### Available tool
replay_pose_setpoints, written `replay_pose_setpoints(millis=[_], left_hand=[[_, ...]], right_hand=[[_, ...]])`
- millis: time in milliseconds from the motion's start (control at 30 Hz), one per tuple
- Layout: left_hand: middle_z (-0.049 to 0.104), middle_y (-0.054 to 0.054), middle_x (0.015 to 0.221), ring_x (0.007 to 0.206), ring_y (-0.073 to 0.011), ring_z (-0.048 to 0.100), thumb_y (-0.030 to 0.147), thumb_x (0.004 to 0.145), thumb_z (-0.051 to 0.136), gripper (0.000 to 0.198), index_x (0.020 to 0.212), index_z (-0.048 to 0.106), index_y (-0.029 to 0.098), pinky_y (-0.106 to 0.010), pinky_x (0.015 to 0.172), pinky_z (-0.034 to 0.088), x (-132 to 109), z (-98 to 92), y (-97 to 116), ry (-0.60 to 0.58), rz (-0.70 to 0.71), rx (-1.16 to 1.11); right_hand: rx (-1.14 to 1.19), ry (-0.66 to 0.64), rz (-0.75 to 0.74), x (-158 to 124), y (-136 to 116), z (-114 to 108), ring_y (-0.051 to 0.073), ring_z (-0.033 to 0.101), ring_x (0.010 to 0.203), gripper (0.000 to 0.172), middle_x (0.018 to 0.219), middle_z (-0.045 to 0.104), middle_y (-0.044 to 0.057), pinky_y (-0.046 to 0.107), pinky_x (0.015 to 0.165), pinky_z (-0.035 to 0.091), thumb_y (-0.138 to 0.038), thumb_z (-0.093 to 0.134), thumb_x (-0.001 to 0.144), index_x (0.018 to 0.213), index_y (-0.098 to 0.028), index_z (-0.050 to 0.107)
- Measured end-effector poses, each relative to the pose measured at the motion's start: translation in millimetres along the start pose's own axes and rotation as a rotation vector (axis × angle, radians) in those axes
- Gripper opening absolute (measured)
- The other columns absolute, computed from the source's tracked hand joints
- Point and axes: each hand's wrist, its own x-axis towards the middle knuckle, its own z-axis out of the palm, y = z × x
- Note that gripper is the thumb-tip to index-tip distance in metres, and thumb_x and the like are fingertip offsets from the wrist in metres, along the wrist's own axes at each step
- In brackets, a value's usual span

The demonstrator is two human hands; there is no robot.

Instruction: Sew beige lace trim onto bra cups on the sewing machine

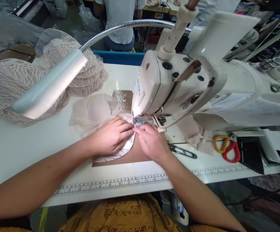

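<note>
A beige lace garment piece (127, 146) lies under the needle area of a white sewing machine (151, 80). Its sheer part with a rounded, cup-like shape (98, 109) spreads to the left on the table. My left hand (113, 133) rests flat on the lace, fingers stretched toward the presser foot (135, 121). Just right of the foot, my right hand (151, 140) has its fingers curled, with thumb and forefinger pinching the edge of the lace. The fingertips of both hands nearly meet there. Beneath the lace is a brown sheet (142, 153).
Lace bundles (82, 77) lie at the back left under a lamp (50, 83). To the right are a black slotted tool (183, 151), red-and-yellow-handled scissors (228, 148) and more lace (200, 138). A ruler strip (120, 183) runs along the front edge. A person (120, 22) sits beyond.
</note>
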Motion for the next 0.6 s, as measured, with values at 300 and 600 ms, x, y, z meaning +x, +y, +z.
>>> replay_pose_setpoints(millis=[300, 600], left_hand=[[0.061, -0.015, 0.129, 0.109, -0.0300, 0.054, 0.023, 0.095, 0.045, 0.037, 0.127, 0.059, 0.011, -0.048, 0.095, 0.045, -1.4, 3.1, -4.6, -0.011, -0.012, 0.031], [0.061, -0.015, 0.128, 0.107, -0.0293, 0.054, 0.023, 0.097, 0.042, 0.038, 0.129, 0.058, 0.009, -0.047, 0.093, 0.045, 1.0, 6.7, -3.3, -0.017, -0.036, 0.080]], right_hand=[[-0.090, -0.031, 0.015, 2.8, -0.5, 1.7, 0.024, 0.059, 0.091, 0.043, 0.093, 0.067, 0.010, 0.034, 0.077, 0.046, -0.009, 0.043, 0.087, 0.122, -0.018, 0.067], [-0.129, -0.008, 0.016, 4.9, -0.7, 5.0, 0.024, 0.059, 0.090, 0.041, 0.088, 0.067, 0.010, 0.033, 0.081, 0.047, -0.012, 0.041, 0.092, 0.122, -0.017, 0.067]])
